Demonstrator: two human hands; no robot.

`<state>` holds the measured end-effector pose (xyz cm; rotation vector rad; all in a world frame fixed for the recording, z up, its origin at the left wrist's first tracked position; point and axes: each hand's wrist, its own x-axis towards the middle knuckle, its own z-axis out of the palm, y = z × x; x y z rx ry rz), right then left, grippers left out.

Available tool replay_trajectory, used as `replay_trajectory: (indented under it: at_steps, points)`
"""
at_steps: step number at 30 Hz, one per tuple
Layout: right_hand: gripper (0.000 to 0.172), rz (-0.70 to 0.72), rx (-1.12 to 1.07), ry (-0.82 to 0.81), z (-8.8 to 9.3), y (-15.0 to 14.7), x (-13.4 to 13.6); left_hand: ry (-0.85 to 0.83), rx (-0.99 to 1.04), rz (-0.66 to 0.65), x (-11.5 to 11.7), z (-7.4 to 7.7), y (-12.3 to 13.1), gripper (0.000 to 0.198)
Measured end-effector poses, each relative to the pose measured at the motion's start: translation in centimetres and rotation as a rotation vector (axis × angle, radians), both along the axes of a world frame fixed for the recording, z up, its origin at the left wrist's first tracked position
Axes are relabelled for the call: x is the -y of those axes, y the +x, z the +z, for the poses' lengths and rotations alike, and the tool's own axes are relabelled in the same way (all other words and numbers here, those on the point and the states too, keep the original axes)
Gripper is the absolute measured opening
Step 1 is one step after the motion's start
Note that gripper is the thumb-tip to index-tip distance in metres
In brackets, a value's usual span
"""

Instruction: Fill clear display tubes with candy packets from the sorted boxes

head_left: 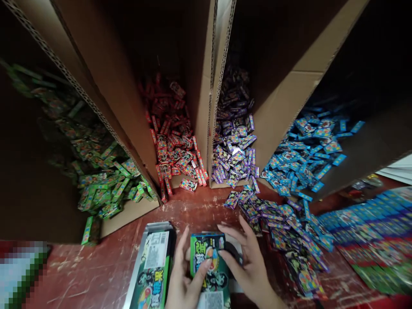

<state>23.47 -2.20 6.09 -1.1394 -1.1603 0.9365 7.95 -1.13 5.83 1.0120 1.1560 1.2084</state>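
Observation:
My left hand [183, 279] and my right hand [246, 262] hold a green printed candy box [210, 266] between them at the bottom middle, above a worn red floor [96, 266]. The left fingers curl round the box's left side, and the right fingers press on its right side and top edge. A second, similar green box [152, 268] with a white label lies just to the left of my left hand.
Four cardboard boxes lie open on their sides ahead, holding small packets: green [106, 184], red [174, 146], purple [233, 150], blue [305, 154]. Purple packets [280, 223] spill over the floor on the right. Rows of blue, red and green packets [373, 240] lie far right.

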Motion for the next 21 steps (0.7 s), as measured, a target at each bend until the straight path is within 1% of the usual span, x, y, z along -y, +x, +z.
replay_trajectory:
  at_steps: [3, 5, 8, 10, 12, 14, 15, 16, 18, 20, 21]
  points:
    - [0.064, -0.052, -0.048, -0.02, -1.1, -1.2, -0.4, -0.008, -0.032, 0.029, 0.9, -1.0, 0.4, 0.072]
    - [0.061, -0.063, -0.078, -0.021, -1.9, -1.7, -0.4, -0.014, -0.048, 0.024, 1.1, -1.6, 0.4, 0.062]
    - [0.05, -0.083, -0.047, -0.023, -2.9, -2.0, -0.1, -0.032, -0.062, -0.07, 0.8, -1.8, -0.1, 0.043]
    - [0.045, -0.119, 0.007, -0.04, -3.2, -2.1, 0.1, -0.027, -0.117, -0.143, 0.2, -1.6, -0.5, 0.029]
    - [0.046, -0.17, 0.017, -0.052, -3.4, -2.2, 0.2, 0.009, -0.173, -0.182, -0.5, -1.4, -0.9, 0.017]
    - [0.054, -0.244, -0.037, -0.032, -3.4, -2.5, 0.1, 0.069, -0.184, -0.197, -1.1, -1.3, -1.0, 0.01]
    - [0.058, -0.258, -0.078, -0.02, -3.4, -2.6, 0.0, 0.098, -0.173, -0.201, -1.4, -1.3, -1.0, 0.008]
    - [0.062, -0.243, -0.123, -0.019, -3.3, -2.7, -0.1, 0.121, -0.156, -0.2, -1.5, -1.4, -1.0, 0.007]
    - [0.068, -0.15, -0.197, -0.053, -3.2, -2.7, -0.3, 0.144, -0.117, -0.165, -1.6, -1.6, -0.9, 0.007]
    - [0.069, -0.078, -0.223, -0.101, -3.1, -2.7, -0.2, 0.141, -0.088, -0.118, -1.4, -1.7, -0.8, 0.019]
    - [0.069, -0.081, -0.218, -0.111, -3.1, -2.6, -0.1, 0.129, -0.086, -0.119, -1.3, -1.6, -0.8, 0.024]
